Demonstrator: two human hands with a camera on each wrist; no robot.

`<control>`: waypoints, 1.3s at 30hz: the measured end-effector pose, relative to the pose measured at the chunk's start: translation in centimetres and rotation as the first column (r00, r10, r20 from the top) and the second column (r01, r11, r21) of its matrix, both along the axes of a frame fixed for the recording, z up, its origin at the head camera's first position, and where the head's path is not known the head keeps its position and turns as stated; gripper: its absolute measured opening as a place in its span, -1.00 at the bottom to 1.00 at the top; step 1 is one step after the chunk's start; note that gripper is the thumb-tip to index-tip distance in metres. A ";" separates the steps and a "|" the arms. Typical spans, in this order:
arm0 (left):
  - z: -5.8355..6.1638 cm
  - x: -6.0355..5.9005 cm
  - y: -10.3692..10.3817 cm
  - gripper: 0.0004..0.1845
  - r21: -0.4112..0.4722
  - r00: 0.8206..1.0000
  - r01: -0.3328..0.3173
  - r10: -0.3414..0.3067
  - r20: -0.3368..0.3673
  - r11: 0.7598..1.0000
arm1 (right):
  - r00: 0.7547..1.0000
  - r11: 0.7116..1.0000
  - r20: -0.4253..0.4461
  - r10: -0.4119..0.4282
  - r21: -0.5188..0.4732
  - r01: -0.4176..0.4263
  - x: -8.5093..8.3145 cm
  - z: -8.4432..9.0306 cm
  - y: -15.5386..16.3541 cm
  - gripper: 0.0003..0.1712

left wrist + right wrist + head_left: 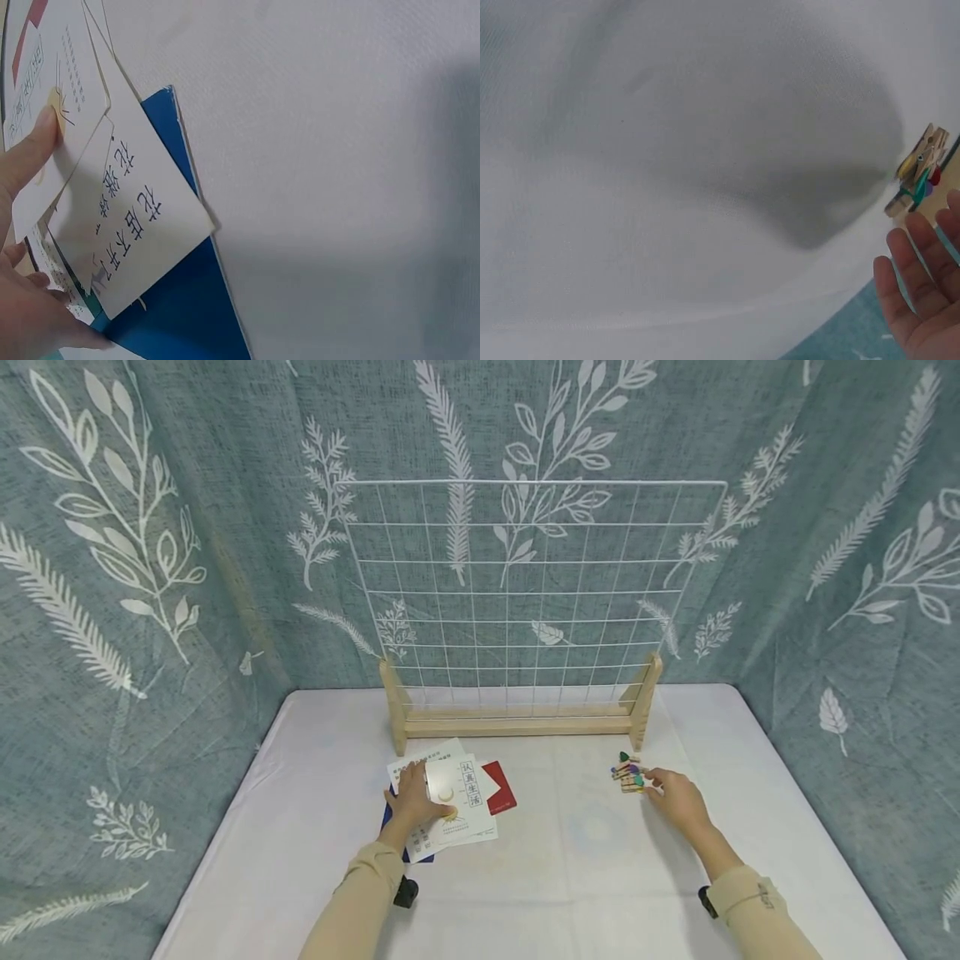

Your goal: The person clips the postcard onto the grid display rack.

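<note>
At a white-covered table (570, 877), a person's left hand (414, 797) rests flat, fingers straight, on a loose stack of printed cards (450, 802) at about 7 o'clock from the wooden-footed wire grid (525, 602); a blue card (180, 315) and a red card (501, 787) lie under the stack. The right hand (678, 800), fingers relaxed and apart, touches a small pile of coloured wooden clothespins (628, 773) at about 5 o'clock from the grid.

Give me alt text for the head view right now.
A person's left hand rests on a stack of cards on a white table, while the right hand reaches a small pile of wooden clothespins. Behind stands a white wire grid in a wooden base.
</note>
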State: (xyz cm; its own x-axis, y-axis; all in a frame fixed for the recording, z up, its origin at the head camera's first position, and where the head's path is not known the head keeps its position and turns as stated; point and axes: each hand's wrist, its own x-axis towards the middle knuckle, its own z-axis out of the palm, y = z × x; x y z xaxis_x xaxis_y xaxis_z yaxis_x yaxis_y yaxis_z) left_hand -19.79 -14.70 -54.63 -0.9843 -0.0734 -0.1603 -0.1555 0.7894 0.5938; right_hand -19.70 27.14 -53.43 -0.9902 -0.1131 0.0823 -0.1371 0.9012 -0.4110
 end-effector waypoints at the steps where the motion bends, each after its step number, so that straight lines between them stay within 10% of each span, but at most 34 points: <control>1: 0.0 0.0 0.1 0.06 0.005 1.000 -0.004 0.004 -0.002 1.000 | 1.000 1.000 -0.002 0.001 0.001 -0.001 -0.1 0.0 0.0 -0.74; 17: 0.1 0.0 1.0 0.14 0.103 0.987 -0.009 0.026 -0.161 0.995 | 1.000 0.999 0.011 -0.028 -0.037 0.028 -0.5 0.0 0.2 -0.74; 39: 2.4 1.0 1.6 -0.02 0.388 0.994 -0.007 0.048 -0.095 0.922 | 0.996 0.985 0.043 -0.082 -0.150 0.087 -0.6 -0.2 0.2 -0.75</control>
